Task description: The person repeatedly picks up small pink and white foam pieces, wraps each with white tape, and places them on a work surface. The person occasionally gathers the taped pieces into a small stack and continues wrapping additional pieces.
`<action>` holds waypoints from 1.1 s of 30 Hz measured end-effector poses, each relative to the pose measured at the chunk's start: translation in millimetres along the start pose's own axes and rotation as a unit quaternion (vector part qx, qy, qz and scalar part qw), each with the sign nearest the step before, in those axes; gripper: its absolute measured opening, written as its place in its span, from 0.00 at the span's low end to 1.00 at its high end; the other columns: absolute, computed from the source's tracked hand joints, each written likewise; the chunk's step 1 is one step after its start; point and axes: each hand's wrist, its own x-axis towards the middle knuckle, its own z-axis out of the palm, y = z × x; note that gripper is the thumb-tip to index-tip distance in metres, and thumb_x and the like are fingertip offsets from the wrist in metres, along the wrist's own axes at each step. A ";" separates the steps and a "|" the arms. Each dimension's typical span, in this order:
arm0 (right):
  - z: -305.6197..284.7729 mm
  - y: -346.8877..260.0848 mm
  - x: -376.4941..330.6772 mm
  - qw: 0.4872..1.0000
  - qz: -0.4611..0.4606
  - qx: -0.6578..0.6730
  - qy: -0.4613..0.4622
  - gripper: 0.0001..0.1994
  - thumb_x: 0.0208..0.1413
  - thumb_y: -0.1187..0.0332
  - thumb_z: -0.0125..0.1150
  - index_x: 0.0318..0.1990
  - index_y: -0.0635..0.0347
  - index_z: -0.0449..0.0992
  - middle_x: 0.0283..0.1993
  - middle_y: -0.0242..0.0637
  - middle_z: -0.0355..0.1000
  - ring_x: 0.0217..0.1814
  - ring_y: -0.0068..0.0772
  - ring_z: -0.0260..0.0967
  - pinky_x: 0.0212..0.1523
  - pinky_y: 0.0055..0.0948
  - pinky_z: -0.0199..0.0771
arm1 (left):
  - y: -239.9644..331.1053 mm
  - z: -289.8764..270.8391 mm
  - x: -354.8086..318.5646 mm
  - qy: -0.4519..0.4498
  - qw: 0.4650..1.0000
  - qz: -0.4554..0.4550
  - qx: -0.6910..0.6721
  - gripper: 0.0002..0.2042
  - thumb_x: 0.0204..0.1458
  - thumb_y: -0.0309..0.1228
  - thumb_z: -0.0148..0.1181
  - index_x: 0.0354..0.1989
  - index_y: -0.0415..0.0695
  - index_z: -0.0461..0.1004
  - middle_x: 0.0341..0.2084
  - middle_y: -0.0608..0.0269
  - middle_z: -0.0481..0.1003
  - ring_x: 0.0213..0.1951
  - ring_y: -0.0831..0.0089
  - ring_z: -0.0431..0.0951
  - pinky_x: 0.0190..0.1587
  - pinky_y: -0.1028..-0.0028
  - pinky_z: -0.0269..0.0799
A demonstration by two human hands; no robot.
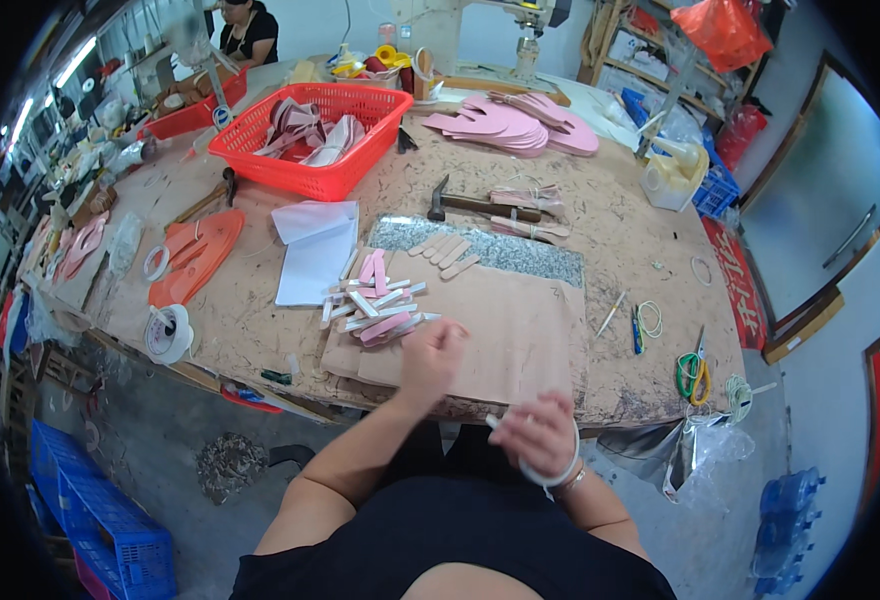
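Observation:
My left hand (434, 362) is closed over the brown sheet (520, 320), at the right edge of a pile of small pink and white strips (375, 305). Whatever its fingers hold, if anything, is hidden. Just beyond the table's front edge, my right hand (540, 435) is slightly blurred, its fingers curled. A thin white ring (566, 462), like a narrow tape roll, loops round it, and a small white end sticks out by the fingers. Several short tan strips (444, 252) lie in a row across the edge of a speckled stone slab (545, 262).
Left of the pile lies white paper (318, 250); behind it stands a red basket (345, 185) of pink pieces. A hammer (480, 206) and stacked pink cutouts (510, 125) lie farther back. Scissors (696, 372) and a blue pen-like tool (637, 335) are at right, a tape roll (168, 335) at left.

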 end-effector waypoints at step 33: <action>72.5 23.7 6.5 0.893 0.431 0.068 -0.107 0.05 0.48 0.72 0.67 0.26 0.63 0.78 0.33 0.41 0.73 0.41 0.43 0.68 0.44 0.37 0.69 | -49.5 -18.7 -62.8 -0.036 0.907 0.278 0.315 0.25 0.43 0.31 0.69 0.53 0.48 0.71 0.53 0.66 0.73 0.58 0.65 0.70 0.59 0.63 0.61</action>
